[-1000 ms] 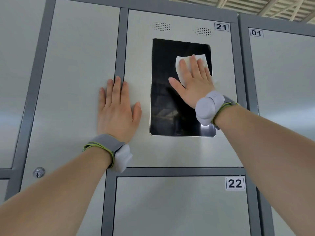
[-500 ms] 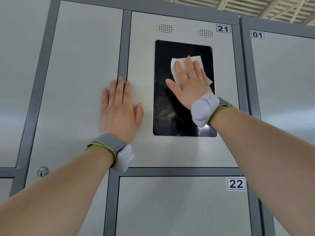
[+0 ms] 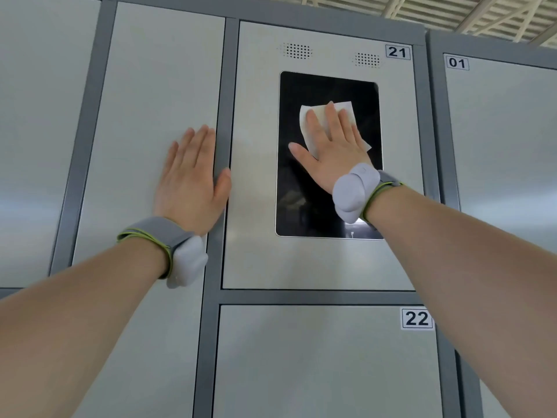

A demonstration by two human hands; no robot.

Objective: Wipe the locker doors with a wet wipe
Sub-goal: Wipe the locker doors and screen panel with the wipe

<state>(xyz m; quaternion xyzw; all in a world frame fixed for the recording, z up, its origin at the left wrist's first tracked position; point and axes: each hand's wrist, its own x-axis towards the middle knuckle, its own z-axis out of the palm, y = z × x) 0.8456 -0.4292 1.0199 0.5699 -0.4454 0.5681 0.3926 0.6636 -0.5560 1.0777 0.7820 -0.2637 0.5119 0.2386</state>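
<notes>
A white wet wipe (image 3: 313,125) lies flat against the black screen (image 3: 301,206) set into locker door 21 (image 3: 256,146). My right hand (image 3: 331,152) presses the wipe onto the glass with its fingers spread, covering most of it. My left hand (image 3: 193,179) rests flat and empty on the tall door (image 3: 144,116) to the left, its thumb reaching over the dark grey frame bar (image 3: 224,116). Both wrists carry grey bands.
Door 22 (image 3: 325,363) sits below door 21, and door 01 (image 3: 506,140) begins a separate cabinet on the right. Two speaker grilles (image 3: 297,51) lie above the screen. A ribbed ceiling (image 3: 452,13) shows over the cabinet tops.
My right hand has slid the wipe leftwards and a little down the screen. The left hand stays planted on the tall door. The view has shifted slightly right.
</notes>
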